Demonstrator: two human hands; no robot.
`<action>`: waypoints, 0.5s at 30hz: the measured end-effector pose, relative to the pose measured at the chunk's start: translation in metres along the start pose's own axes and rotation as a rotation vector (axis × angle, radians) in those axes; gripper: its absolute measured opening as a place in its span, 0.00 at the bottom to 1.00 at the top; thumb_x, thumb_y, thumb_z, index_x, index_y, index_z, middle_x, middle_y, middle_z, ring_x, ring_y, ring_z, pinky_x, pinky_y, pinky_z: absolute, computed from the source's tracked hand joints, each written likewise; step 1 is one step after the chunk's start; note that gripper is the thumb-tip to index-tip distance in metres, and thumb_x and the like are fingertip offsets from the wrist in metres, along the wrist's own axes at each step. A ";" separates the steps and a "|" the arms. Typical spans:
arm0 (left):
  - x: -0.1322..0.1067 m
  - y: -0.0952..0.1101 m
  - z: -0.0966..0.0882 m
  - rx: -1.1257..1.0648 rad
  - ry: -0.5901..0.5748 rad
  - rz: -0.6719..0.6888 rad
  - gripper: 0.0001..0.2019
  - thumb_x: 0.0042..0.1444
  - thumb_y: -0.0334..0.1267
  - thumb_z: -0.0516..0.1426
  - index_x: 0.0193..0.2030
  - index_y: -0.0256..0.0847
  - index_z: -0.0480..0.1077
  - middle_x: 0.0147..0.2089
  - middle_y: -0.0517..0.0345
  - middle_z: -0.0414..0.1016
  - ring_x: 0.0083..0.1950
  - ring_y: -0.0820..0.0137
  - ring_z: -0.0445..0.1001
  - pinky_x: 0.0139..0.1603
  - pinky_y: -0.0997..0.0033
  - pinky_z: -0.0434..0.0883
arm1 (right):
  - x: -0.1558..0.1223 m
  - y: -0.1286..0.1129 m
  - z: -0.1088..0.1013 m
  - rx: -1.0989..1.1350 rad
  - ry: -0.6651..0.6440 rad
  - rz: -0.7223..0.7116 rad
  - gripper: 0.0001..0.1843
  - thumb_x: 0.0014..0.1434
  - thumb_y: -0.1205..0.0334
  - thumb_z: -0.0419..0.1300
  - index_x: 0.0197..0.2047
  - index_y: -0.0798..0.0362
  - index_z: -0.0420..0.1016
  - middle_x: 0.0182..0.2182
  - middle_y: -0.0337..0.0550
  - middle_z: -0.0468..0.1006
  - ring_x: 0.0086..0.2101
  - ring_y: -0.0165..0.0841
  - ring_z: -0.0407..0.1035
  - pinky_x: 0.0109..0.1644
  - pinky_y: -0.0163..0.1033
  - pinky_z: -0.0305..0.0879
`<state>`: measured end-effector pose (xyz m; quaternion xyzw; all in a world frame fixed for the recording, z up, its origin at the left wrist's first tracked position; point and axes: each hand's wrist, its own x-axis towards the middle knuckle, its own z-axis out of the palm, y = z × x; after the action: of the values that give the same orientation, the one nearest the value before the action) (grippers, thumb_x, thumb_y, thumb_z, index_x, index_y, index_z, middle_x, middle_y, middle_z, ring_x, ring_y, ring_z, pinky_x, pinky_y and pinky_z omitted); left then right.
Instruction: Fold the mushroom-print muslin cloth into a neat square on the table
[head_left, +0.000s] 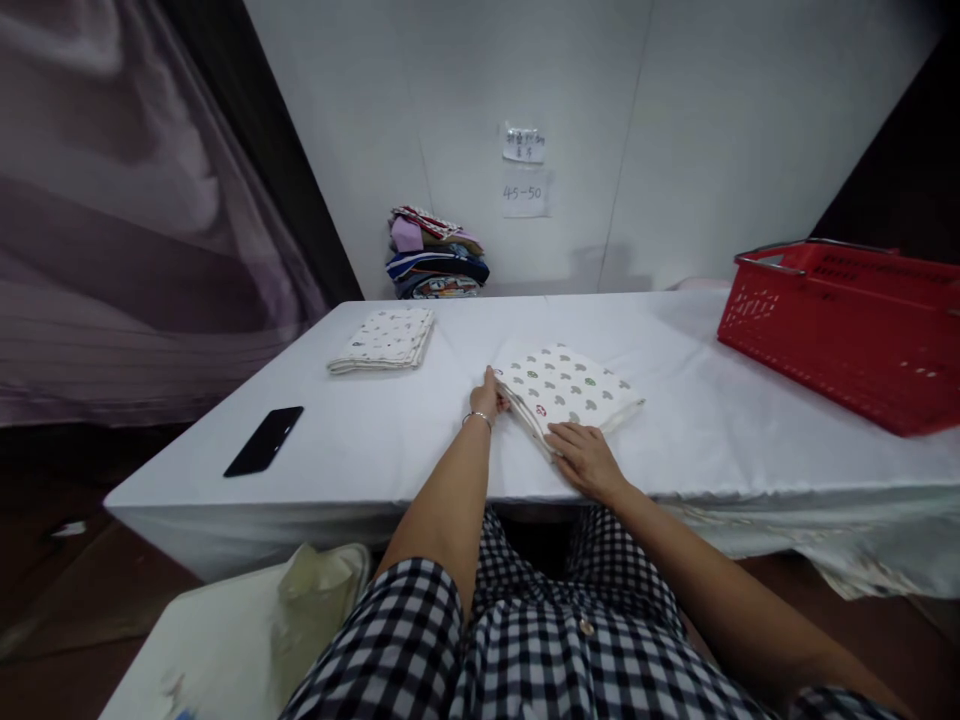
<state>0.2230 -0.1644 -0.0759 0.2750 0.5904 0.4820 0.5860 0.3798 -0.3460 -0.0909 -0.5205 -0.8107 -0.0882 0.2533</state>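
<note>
A folded white cloth (574,385) printed with grey, green and red motifs lies at an angle on the table in front of me. At its left corner, my left hand (487,396) pinches the edge between thumb and fingers. My right hand (589,458) rests on the near corner, fingers stretched flat over the top, the thumb by the edge. Farther left lies a second folded white cloth (386,338) with small dark prints, apart from both hands.
A white-covered table (420,440) spans the view. The black phone (264,441) lies at its left, and a red basket (840,335) stands at the right. Beyond the far edge rises a stack of folded fabrics (436,258) against the wall. A white stool (225,640) stands at lower left.
</note>
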 end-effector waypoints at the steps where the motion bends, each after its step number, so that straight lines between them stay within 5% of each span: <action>1: -0.001 0.000 0.000 0.040 -0.024 0.020 0.17 0.48 0.49 0.60 0.24 0.35 0.66 0.16 0.59 0.64 0.18 0.72 0.67 0.20 0.73 0.70 | 0.000 -0.001 0.000 -0.004 -0.011 -0.002 0.18 0.60 0.62 0.52 0.54 0.50 0.68 0.55 0.47 0.68 0.55 0.39 0.58 0.51 0.46 0.53; 6: -0.003 0.003 0.002 0.119 -0.029 0.045 0.11 0.50 0.39 0.60 0.24 0.35 0.66 0.15 0.61 0.62 0.16 0.75 0.64 0.19 0.74 0.68 | -0.001 -0.002 0.001 0.005 -0.046 0.002 0.20 0.60 0.63 0.52 0.56 0.49 0.66 0.57 0.48 0.66 0.57 0.38 0.57 0.55 0.48 0.52; 15: -0.010 0.008 0.003 0.128 -0.015 0.063 0.11 0.51 0.38 0.59 0.23 0.36 0.66 0.14 0.62 0.61 0.16 0.75 0.64 0.21 0.74 0.69 | -0.011 -0.008 0.002 0.051 -0.045 0.034 0.22 0.58 0.68 0.51 0.57 0.49 0.65 0.59 0.48 0.63 0.59 0.37 0.54 0.60 0.53 0.49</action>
<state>0.2252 -0.1692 -0.0641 0.3341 0.6065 0.4594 0.5564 0.3756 -0.3577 -0.0972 -0.5292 -0.8093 -0.0515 0.2497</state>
